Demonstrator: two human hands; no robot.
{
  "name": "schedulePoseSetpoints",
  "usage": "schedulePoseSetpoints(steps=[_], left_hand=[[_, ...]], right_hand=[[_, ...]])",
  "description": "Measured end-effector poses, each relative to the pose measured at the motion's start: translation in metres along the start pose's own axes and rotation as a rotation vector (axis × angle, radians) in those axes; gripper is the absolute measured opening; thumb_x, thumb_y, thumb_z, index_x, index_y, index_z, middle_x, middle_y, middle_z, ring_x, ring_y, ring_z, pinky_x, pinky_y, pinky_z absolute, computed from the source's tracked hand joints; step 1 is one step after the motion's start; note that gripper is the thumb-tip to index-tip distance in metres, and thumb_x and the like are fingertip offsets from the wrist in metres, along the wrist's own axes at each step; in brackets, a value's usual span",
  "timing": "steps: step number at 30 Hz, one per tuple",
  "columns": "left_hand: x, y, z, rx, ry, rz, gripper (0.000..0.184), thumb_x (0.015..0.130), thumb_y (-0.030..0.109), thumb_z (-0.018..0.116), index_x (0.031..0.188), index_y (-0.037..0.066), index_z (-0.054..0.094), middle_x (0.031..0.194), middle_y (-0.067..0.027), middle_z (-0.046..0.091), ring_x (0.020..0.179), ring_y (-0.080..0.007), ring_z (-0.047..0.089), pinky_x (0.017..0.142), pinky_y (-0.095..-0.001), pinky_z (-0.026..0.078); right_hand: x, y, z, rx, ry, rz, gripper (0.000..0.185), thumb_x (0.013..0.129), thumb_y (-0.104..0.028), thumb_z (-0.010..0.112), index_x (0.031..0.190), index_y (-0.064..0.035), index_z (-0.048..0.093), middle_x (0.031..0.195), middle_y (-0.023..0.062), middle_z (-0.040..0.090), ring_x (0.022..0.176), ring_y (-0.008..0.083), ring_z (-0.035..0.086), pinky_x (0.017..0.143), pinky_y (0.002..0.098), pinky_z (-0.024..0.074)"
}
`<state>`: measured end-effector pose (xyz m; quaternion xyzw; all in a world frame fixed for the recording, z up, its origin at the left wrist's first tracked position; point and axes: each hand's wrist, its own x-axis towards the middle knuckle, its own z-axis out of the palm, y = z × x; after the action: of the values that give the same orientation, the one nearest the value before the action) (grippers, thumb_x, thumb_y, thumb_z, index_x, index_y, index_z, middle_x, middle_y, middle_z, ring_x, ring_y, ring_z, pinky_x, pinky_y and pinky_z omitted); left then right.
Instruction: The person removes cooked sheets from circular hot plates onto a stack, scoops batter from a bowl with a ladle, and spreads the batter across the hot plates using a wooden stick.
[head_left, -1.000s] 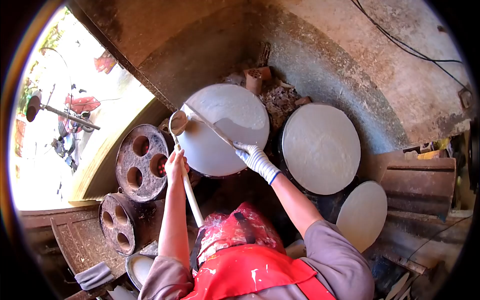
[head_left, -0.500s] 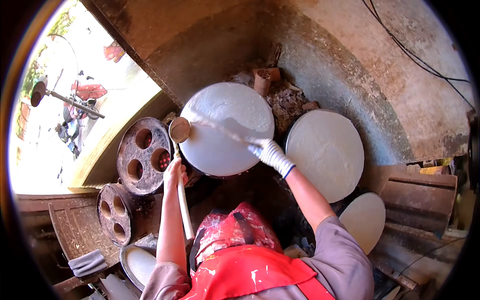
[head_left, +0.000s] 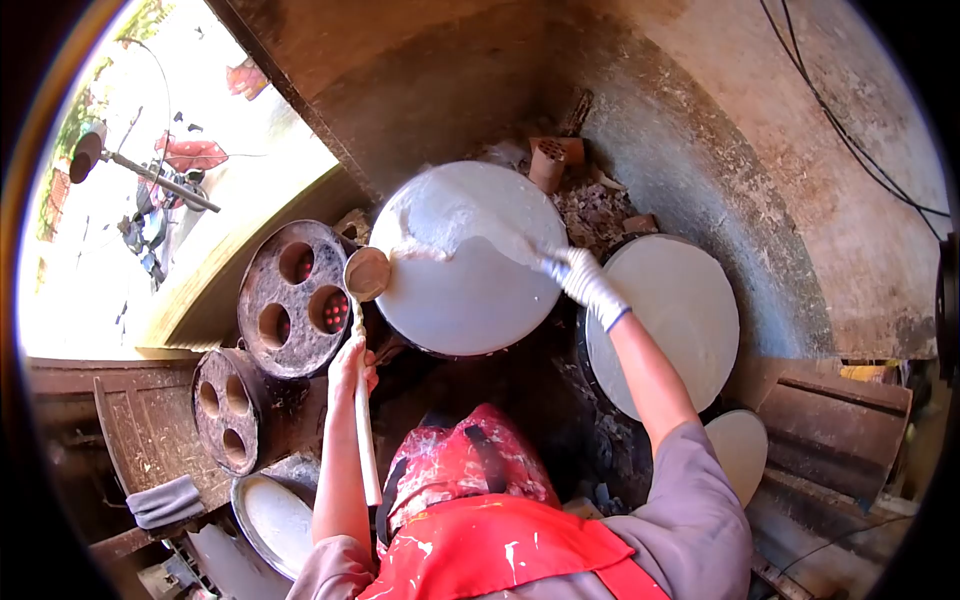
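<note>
The large round white pan [head_left: 470,290] lies in front of you, near the middle of the view, on a dark-rimmed base. Its top is coated white, smooth and glossy toward you and rougher on the far side.

At its left rim is the round bowl of a ladle [head_left: 367,273], brownish on the face you see. Your bare left hand [head_left: 352,367] is clamped around the ladle's long pale handle, whose end points back toward you.

Your gloved right hand [head_left: 588,283] is over the pan's right edge, fingers drawn together on a thin stick [head_left: 520,245] that is blurred, so its full outline cannot be told.

To the right sits a second white disc [head_left: 665,325], with a smaller pale disc [head_left: 738,450] nearer you. On the left are two cylinders, each with three holes; the upper cylinder [head_left: 294,300] shows red glowing spots inside, and the lower cylinder [head_left: 226,410] is just beside it. A grey folded cloth [head_left: 165,502] lies at lower left, near a round shallow dish [head_left: 275,522]. Beyond the pan, a hollow brick [head_left: 547,166] stands beside rubble [head_left: 597,212].
</note>
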<state>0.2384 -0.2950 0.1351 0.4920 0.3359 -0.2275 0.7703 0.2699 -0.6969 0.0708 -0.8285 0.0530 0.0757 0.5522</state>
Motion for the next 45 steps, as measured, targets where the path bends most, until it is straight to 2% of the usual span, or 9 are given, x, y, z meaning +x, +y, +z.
schedulePoseSetpoints(steps=[5, 11, 12, 19, 27, 31, 33, 39, 45], left_hand=[[-0.007, -0.004, -0.004, -0.001, 0.003, -0.02, 0.016, 0.084, 0.023, 0.056, 0.097, 0.015, 0.05, 0.062, -0.0004, 0.046, 0.038, -0.0092, 0.04, 0.034, -0.0206, 0.033], [-0.024, -0.005, -0.019, 0.06, 0.002, -0.003, 0.019, 0.083, 0.023, 0.056, 0.099, 0.014, 0.05, 0.061, -0.0019, 0.046, 0.038, -0.0094, 0.039, 0.034, -0.0214, 0.033], [-0.028, -0.007, -0.024, 0.058, 0.003, -0.004, 0.019, 0.083, 0.023, 0.056, 0.099, 0.014, 0.05, 0.061, -0.0019, 0.046, 0.038, -0.0094, 0.039, 0.034, -0.0214, 0.033], [-0.056, -0.011, -0.032, 0.12, 0.048, -0.023, 0.027, 0.081, 0.021, 0.059, 0.106, 0.011, 0.051, 0.06, -0.0026, 0.046, 0.038, -0.0095, 0.039, 0.034, -0.0213, 0.033], [-0.076, -0.008, -0.045, 0.106, -0.019, -0.004, 0.026, 0.083, 0.02, 0.057, 0.106, 0.012, 0.05, 0.06, -0.0018, 0.046, 0.037, -0.0082, 0.036, 0.034, -0.0204, 0.032], [-0.079, -0.012, -0.058, 0.127, -0.058, 0.0, 0.025, 0.083, 0.021, 0.056, 0.106, 0.012, 0.05, 0.059, -0.0018, 0.045, 0.037, -0.0083, 0.036, 0.034, -0.0205, 0.031], [-0.08, -0.012, -0.057, 0.137, -0.045, -0.002, 0.025, 0.083, 0.021, 0.056, 0.106, 0.012, 0.05, 0.059, -0.0019, 0.045, 0.037, -0.0088, 0.036, 0.034, -0.0208, 0.031], [-0.078, -0.009, -0.062, 0.166, -0.047, 0.031, 0.026, 0.083, 0.021, 0.055, 0.107, 0.012, 0.05, 0.058, -0.0019, 0.044, 0.037, -0.0097, 0.037, 0.034, -0.0209, 0.031], [-0.07, -0.002, -0.058, 0.199, -0.09, 0.064, 0.026, 0.083, 0.022, 0.056, 0.106, 0.011, 0.05, 0.058, -0.0017, 0.044, 0.037, -0.0096, 0.038, 0.035, -0.0208, 0.031]], right_hand=[[0.062, 0.002, 0.01, -0.153, -0.072, -0.137, 0.024, 0.082, -0.003, 0.056, 0.105, -0.0005, 0.059, 0.097, 0.0049, 0.063, 0.086, 0.01, 0.054, 0.077, 0.0252, 0.0454], [0.011, -0.018, 0.002, 0.089, -0.541, 0.098, 0.03, 0.081, -0.013, 0.061, 0.109, -0.003, 0.058, 0.102, 0.0046, 0.062, 0.095, 0.0102, 0.053, 0.083, 0.0258, 0.0427], [0.001, -0.024, -0.007, -0.046, -0.548, -0.074, 0.03, 0.081, -0.014, 0.061, 0.109, -0.0051, 0.059, 0.106, 0.0049, 0.061, 0.099, 0.0098, 0.051, 0.086, 0.026, 0.0413], [0.069, -0.024, -0.001, -0.08, -0.126, -0.089, 0.024, 0.082, -0.012, 0.06, 0.104, -0.0039, 0.062, 0.093, 0.0039, 0.064, 0.083, 0.0085, 0.053, 0.076, 0.024, 0.0433], [0.023, -0.044, -0.02, -0.14, -0.694, 0.005, 0.03, 0.08, -0.015, 0.063, 0.109, -0.0065, 0.06, 0.101, 0.0023, 0.063, 0.094, 0.0091, 0.052, 0.086, 0.0261, 0.0404], [0.022, -0.026, -0.031, -0.03, -0.328, 0.143, 0.029, 0.078, -0.015, 0.065, 0.106, -0.0058, 0.061, 0.098, 0.0051, 0.064, 0.094, 0.0121, 0.054, 0.086, 0.0257, 0.0416], [0.031, -0.029, -0.012, -0.012, -0.272, -0.086, 0.028, 0.08, -0.015, 0.063, 0.106, -0.005, 0.061, 0.098, 0.0051, 0.064, 0.093, 0.0122, 0.055, 0.084, 0.0259, 0.0419], [-0.011, -0.043, -0.014, -0.164, -0.664, 0.014, 0.03, 0.08, -0.012, 0.063, 0.108, -0.0024, 0.059, 0.101, 0.0031, 0.062, 0.094, 0.0095, 0.053, 0.085, 0.0255, 0.0415], [-0.042, 0.009, -0.007, 0.019, -0.252, -0.039, 0.029, 0.081, -0.009, 0.061, 0.109, -0.0018, 0.058, 0.1, 0.0035, 0.062, 0.093, 0.0099, 0.053, 0.085, 0.0273, 0.0434]])
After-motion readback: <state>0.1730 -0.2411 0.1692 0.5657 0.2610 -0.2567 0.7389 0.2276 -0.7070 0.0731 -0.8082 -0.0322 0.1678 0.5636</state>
